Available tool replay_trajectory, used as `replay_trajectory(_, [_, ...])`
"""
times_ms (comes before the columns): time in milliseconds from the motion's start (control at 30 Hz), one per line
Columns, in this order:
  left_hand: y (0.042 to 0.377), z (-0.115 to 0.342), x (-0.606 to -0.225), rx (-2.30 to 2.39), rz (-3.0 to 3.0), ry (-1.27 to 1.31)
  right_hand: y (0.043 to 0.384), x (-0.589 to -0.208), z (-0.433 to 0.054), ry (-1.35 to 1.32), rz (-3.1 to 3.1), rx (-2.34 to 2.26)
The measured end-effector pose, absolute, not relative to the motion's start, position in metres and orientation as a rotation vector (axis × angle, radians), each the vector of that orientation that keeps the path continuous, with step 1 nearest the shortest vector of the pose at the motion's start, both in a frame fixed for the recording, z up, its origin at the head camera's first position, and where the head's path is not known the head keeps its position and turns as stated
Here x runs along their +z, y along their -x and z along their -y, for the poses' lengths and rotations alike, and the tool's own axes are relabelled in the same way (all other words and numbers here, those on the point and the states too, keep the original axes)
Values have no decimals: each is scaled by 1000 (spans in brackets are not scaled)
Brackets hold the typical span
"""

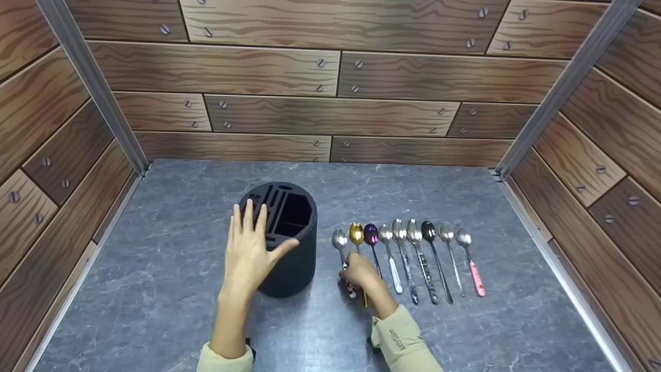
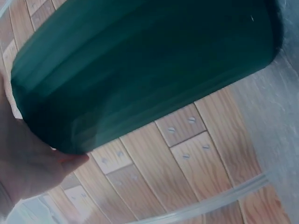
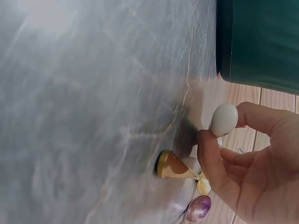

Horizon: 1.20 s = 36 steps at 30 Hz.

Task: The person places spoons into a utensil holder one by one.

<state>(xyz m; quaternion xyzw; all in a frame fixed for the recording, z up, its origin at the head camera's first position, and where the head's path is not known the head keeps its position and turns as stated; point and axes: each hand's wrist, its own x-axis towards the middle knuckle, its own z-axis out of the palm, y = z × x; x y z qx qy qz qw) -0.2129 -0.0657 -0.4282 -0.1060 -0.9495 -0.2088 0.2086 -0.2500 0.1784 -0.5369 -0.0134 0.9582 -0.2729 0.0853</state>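
My left hand [image 1: 249,256] rests against the near left side of a black cylindrical utensil holder [image 1: 295,266], fingers straight and spread over its slotted top. In the left wrist view the holder's side wall [image 2: 149,70] looks dark green, with the thumb at its rim. To the right, my right hand [image 1: 364,271] pinches the handle of the leftmost spoon [image 1: 339,238], a silver one with a black-and-white handle. Its rounded white handle end [image 3: 224,120] shows between thumb and fingers in the right wrist view. Just beside it lies a gold spoon [image 1: 356,232], partly hidden by this hand.
A purple spoon [image 1: 371,234] and several silver ones continue the row rightward, with a black spoon [image 1: 428,231] among them and a pink-handled spoon [image 1: 476,279] at the end. Wood-patterned walls [image 1: 330,113] enclose the grey marbled table [image 1: 170,289] at back and sides.
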Motion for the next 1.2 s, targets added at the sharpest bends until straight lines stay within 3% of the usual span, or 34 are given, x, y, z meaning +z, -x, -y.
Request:
replay_trajectory(333, [210,70,-426,-792,2713,184,248,-533,-181,28,-2846,-861])
replay_trajectory(1200, [210,73,-429,-786,2687,228,243,-538,-186,16,-2812,-1051])
